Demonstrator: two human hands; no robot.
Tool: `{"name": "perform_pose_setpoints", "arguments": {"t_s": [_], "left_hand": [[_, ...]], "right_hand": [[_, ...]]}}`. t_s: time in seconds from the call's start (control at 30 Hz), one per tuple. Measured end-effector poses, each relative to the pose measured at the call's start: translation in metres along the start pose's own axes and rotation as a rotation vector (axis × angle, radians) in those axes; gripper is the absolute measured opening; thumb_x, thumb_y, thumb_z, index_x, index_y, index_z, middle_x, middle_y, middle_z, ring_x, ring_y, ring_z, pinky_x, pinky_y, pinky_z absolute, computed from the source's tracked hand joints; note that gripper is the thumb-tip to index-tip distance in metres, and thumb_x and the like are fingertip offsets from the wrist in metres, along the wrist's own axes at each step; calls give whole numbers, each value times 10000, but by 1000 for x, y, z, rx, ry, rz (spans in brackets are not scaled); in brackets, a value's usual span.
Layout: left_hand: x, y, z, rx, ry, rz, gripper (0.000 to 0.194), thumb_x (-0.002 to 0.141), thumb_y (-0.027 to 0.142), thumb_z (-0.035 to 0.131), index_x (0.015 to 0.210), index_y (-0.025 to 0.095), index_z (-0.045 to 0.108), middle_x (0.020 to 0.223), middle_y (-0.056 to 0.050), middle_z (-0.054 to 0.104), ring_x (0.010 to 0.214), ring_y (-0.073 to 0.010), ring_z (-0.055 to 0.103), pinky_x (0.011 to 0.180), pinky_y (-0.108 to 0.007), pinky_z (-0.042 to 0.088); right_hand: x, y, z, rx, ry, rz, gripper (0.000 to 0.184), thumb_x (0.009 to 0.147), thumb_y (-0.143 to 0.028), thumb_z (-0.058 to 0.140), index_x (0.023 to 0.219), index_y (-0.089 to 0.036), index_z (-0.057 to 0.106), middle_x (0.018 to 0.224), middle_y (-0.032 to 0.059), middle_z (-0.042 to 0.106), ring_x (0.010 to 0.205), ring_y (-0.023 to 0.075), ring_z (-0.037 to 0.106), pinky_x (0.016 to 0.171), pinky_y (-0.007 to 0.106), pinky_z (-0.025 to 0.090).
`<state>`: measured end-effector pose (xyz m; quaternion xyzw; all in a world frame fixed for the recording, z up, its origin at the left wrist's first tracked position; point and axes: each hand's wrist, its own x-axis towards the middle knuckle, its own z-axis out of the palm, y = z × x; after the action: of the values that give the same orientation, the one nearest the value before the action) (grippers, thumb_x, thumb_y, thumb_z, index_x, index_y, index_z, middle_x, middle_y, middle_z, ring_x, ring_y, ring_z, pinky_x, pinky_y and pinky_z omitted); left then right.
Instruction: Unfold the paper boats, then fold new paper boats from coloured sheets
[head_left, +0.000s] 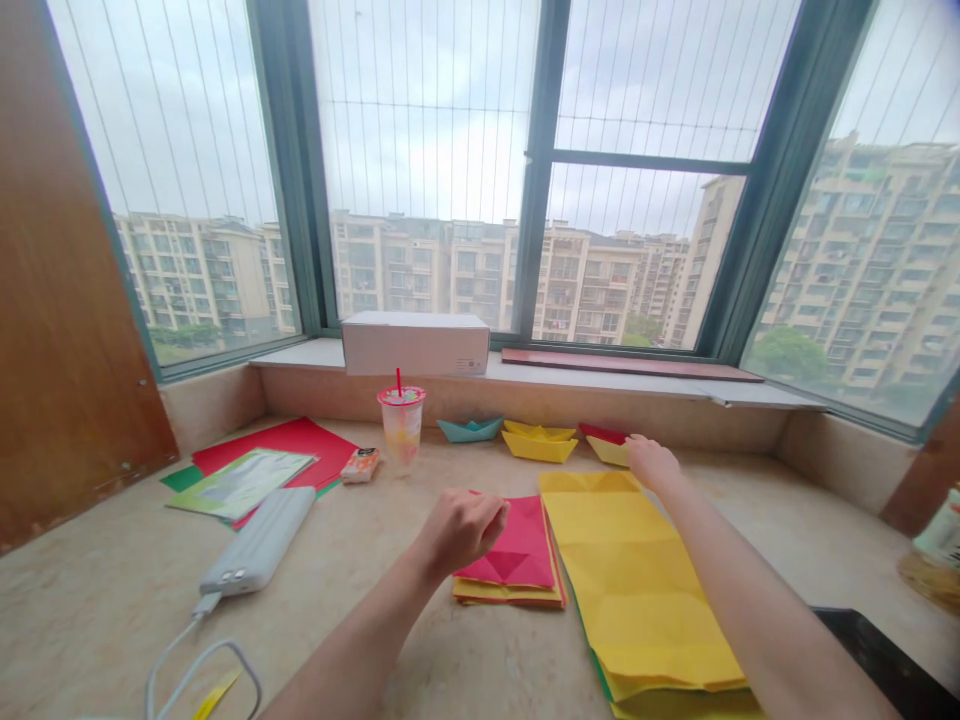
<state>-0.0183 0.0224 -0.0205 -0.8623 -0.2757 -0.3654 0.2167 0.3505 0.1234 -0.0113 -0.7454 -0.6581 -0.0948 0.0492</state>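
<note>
My right hand (654,463) reaches to the back of the counter, its fingers closed on the right end of a red and yellow paper boat (606,446). A yellow paper boat (538,441) and a blue paper boat (469,430) stand in line to the left of it. My left hand (466,528) is curled like a fist above a stack of creased red and yellow paper (517,560); nothing shows in it. Under my right forearm lies a long pile of creased yellow paper (637,580) with green at its edge.
A plastic cup with a red straw (402,430) stands beside a small orange packet (361,465). At left lie red sheets (300,440), a green-white packet (244,480) and a power bank (259,540) with a cable. A white box (415,345) sits on the window ledge.
</note>
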Motion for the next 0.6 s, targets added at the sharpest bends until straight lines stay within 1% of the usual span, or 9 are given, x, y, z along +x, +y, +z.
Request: {"name": "perform_pose_setpoints", "arguments": {"t_s": [0.03, 0.07, 0.13, 0.23, 0.33, 0.4, 0.47, 0.53, 0.6], "left_hand": [[0, 1, 0, 1, 6, 5, 261, 913, 169, 453, 663, 185, 526, 505, 14, 563, 437, -119, 498, 503, -255, 277], [0, 2, 0, 0, 11, 8, 263, 907, 164, 458, 650, 186, 513, 499, 18, 553, 433, -117, 488, 503, -255, 275], [1, 3, 0, -7, 13, 14, 266, 897, 156, 466, 635, 188, 491, 493, 23, 539, 430, -113, 475, 501, -254, 271], [2, 5, 0, -14, 2, 21, 263, 892, 152, 461, 632, 188, 480, 493, 27, 527, 428, -109, 462, 498, -252, 267], [2, 7, -1, -21, 0, 14, 264, 896, 148, 452, 636, 188, 481, 493, 30, 523, 428, -107, 456, 495, -250, 263], [1, 8, -1, -31, 5, 4, 260, 905, 157, 452, 650, 188, 492, 495, 31, 530, 430, -108, 459, 490, -247, 260], [1, 9, -1, -41, 0, -3, 239, 911, 169, 458, 679, 188, 514, 513, 30, 550, 438, -109, 469, 489, -242, 271], [1, 9, -1, -45, -23, -14, 199, 910, 171, 463, 727, 189, 538, 556, 21, 576, 462, -115, 490, 497, -236, 303], [2, 9, -1, -54, -63, -39, 153, 902, 153, 458, 786, 188, 552, 633, 0, 604, 535, -130, 540, 529, -232, 362]], "right_hand": [[5, 2, 5, 3, -12, 1, 269, 982, -243, 500, 1197, -129, 614, 1192, 145, 623, 1048, 229, 632, 883, 383, 503], [9, 3, 10, 6, -22, 3, 283, 994, -181, 436, 1182, -106, 634, 1165, 175, 638, 1064, 234, 635, 880, 357, 483], [17, 6, 19, 11, -37, 10, 331, 975, -99, 386, 1172, -93, 651, 1142, 203, 660, 1084, 254, 638, 868, 351, 465], [23, 10, 29, 12, -49, 23, 348, 939, -69, 402, 1162, -124, 663, 1171, 193, 671, 1088, 271, 641, 855, 370, 462], [21, 13, 33, 26, -52, 38, 362, 921, -66, 410, 1143, -155, 682, 1163, 174, 686, 1073, 263, 649, 834, 356, 460], [16, 14, 32, 39, -46, 49, 351, 914, -82, 424, 1107, -172, 704, 1114, 156, 708, 1041, 259, 663, 800, 335, 461], [9, 15, 25, 51, -19, 58, 335, 914, -107, 434, 1068, -187, 721, 1066, 144, 723, 986, 261, 680, 764, 325, 459], [0, 13, 14, 59, 39, 59, 330, 929, -132, 421, 1058, -179, 722, 1038, 151, 726, 938, 269, 688, 750, 331, 451], [-10, 6, -1, 66, 122, 39, 337, 956, -158, 391, 1044, -141, 716, 1015, 171, 723, 932, 276, 681, 763, 341, 438]]}}
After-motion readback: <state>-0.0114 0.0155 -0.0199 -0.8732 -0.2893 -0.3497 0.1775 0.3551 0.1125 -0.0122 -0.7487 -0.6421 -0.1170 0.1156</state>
